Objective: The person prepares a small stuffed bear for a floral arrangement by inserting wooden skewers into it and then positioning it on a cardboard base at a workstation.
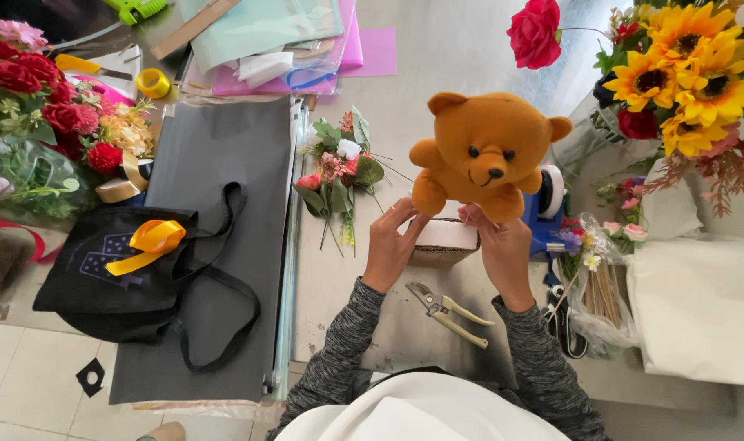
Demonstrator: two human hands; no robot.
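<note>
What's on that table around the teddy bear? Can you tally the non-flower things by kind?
Teddy bear, held by left hand and right hand: 1
Pruning shears: 1
Black tote bag: 1
Yellow ribbon: 1
Small box: 1
Total: 5

Florist's or gift-bouquet workbench. Evidence: sunflowers and a red rose bunched at right, more roses at left, a small posy lying on the grey table. Wrapping sheets stacked at the top edge, yellow ribbon on a black tote, tape rolls, a blue tape dispenser, pruning shears near the front. Bagged sticks with flower sprigs at right. Tiled floor below.
</note>
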